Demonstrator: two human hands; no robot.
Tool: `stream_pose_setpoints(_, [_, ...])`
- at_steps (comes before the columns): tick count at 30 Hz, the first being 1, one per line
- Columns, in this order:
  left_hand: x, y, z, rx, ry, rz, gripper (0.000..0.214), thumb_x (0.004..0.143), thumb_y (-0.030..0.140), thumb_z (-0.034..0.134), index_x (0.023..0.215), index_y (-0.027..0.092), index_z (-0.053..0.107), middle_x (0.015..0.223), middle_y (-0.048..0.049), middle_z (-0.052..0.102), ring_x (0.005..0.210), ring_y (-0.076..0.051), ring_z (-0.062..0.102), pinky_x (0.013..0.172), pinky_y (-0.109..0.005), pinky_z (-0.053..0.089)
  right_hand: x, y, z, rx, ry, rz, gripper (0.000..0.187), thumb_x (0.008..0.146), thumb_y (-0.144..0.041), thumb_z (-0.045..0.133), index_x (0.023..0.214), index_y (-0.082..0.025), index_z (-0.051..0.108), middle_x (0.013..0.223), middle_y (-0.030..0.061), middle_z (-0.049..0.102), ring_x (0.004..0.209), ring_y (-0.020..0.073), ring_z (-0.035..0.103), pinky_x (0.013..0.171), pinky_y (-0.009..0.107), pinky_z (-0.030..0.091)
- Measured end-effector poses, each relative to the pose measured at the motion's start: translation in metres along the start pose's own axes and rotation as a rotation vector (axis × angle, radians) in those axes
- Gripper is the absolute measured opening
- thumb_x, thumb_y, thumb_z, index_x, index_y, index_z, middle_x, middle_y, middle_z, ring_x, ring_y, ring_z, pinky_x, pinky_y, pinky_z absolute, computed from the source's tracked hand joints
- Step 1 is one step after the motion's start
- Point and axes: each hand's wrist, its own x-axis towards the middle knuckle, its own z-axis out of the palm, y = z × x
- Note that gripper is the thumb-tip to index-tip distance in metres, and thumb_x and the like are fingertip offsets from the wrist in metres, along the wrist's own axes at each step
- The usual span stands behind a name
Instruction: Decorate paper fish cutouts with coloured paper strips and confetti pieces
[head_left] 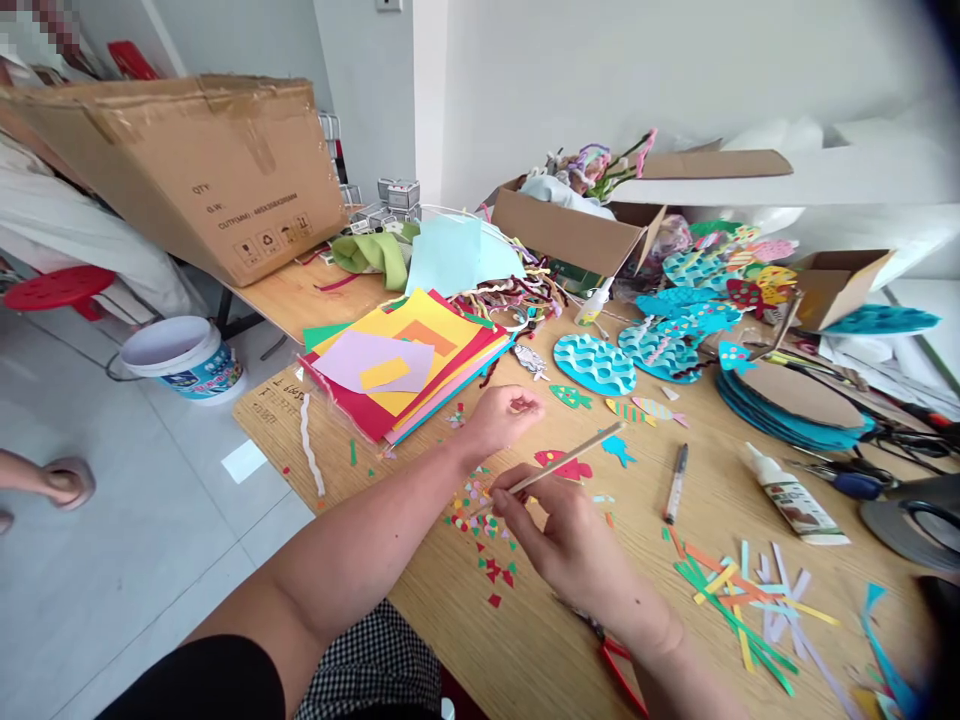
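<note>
My right hand [559, 535] pinches a thin wooden stick [570, 462] that slants up to the right over the wooden table [525, 640]. My left hand [504, 415] is curled, fingertips pinched together on something too small to make out. Below both hands lies a scatter of tiny coloured paper bits [480, 525]. A red paper fish [564, 465] lies under the stick, with small teal and green fish cutouts [616, 450] beside it.
A stack of coloured paper sheets [405, 365] lies left of my hands. A marker [676, 483], a glue bottle [795, 495], paper strips [742, 600], blue wave discs [596, 362], cardboard boxes [187, 170] and red scissors [619, 665] surround them. Another person's foot [64, 482] shows at left.
</note>
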Motion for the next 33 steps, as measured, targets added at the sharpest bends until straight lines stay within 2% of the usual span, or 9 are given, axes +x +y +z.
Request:
stream_pose_setpoints(5, [0.003, -0.004, 0.001, 0.029, 0.022, 0.017, 0.012, 0.075, 0.016, 0.062, 0.083, 0.01, 0.068, 0.084, -0.0066, 0.072, 0.079, -0.015, 0.064, 0.075, -0.026, 0.049, 0.0, 0.002, -0.011, 0.055, 0.03, 0.07, 0.021, 0.092, -0.028, 0.046, 0.077, -0.02, 0.059, 0.08, 0.0033, 0.067, 0.069, 0.0148, 0.062, 0.061, 0.026, 0.045])
stream_pose_setpoints(11, [0.009, -0.007, 0.001, 0.133, 0.021, 0.02, 0.013, 0.075, 0.017, 0.061, 0.085, 0.011, 0.068, 0.085, -0.0063, 0.072, 0.08, -0.014, 0.065, 0.073, -0.024, 0.048, 0.0, 0.01, -0.026, 0.063, 0.084, 0.08, 0.024, 0.091, -0.031, 0.047, 0.076, -0.019, 0.061, 0.076, 0.0045, 0.067, 0.069, 0.016, 0.063, 0.059, 0.026, 0.048])
stream_pose_setpoints(14, [0.007, -0.005, 0.0, 0.197, 0.02, 0.02, 0.013, 0.076, 0.017, 0.06, 0.085, 0.011, 0.068, 0.083, -0.0053, 0.072, 0.076, -0.013, 0.064, 0.072, -0.024, 0.048, -0.001, 0.021, -0.041, -0.015, 0.16, 0.13, 0.024, 0.09, -0.033, 0.047, 0.077, -0.019, 0.062, 0.079, 0.0059, 0.069, 0.072, 0.0175, 0.065, 0.057, 0.026, 0.048])
stream_pose_setpoints(18, [0.001, 0.0, 0.0, 0.253, -0.026, 0.059, 0.021, 0.072, 0.003, 0.054, 0.084, 0.013, 0.067, 0.086, -0.0046, 0.071, 0.075, -0.013, 0.063, 0.071, -0.024, 0.048, -0.002, 0.038, -0.059, -0.116, 0.3, 0.252, 0.026, 0.088, -0.035, 0.046, 0.076, -0.018, 0.061, 0.079, 0.0074, 0.071, 0.069, 0.0183, 0.066, 0.057, 0.027, 0.047])
stream_pose_setpoints(19, [-0.001, 0.001, 0.001, 0.324, -0.031, 0.094, 0.024, 0.071, 0.001, 0.052, 0.085, 0.013, 0.067, 0.087, -0.004, 0.071, 0.077, -0.013, 0.063, 0.072, -0.024, 0.048, -0.002, 0.043, -0.061, -0.134, 0.32, 0.276, 0.026, 0.088, -0.035, 0.046, 0.076, -0.018, 0.061, 0.077, 0.0072, 0.071, 0.067, 0.0184, 0.066, 0.056, 0.026, 0.047])
stream_pose_setpoints(24, [-0.008, 0.003, 0.003, 0.557, -0.079, 0.242, 0.028, 0.071, -0.001, 0.054, 0.089, 0.016, 0.067, 0.092, -0.0036, 0.071, 0.092, -0.017, 0.061, 0.083, -0.028, 0.048, 0.001, 0.061, -0.058, -0.231, 0.349, 0.31, 0.023, 0.087, -0.031, 0.044, 0.076, -0.019, 0.06, 0.07, 0.0052, 0.069, 0.063, 0.0176, 0.064, 0.057, 0.026, 0.043])
stream_pose_setpoints(33, [-0.01, -0.003, 0.006, 0.695, -0.216, 0.362, 0.028, 0.07, -0.001, 0.058, 0.089, 0.017, 0.067, 0.089, -0.0021, 0.07, 0.094, -0.018, 0.058, 0.085, -0.029, 0.046, 0.003, 0.069, -0.051, -0.302, 0.348, 0.31, 0.021, 0.086, -0.028, 0.043, 0.076, -0.019, 0.059, 0.065, 0.0038, 0.067, 0.057, 0.0167, 0.061, 0.055, 0.025, 0.04])
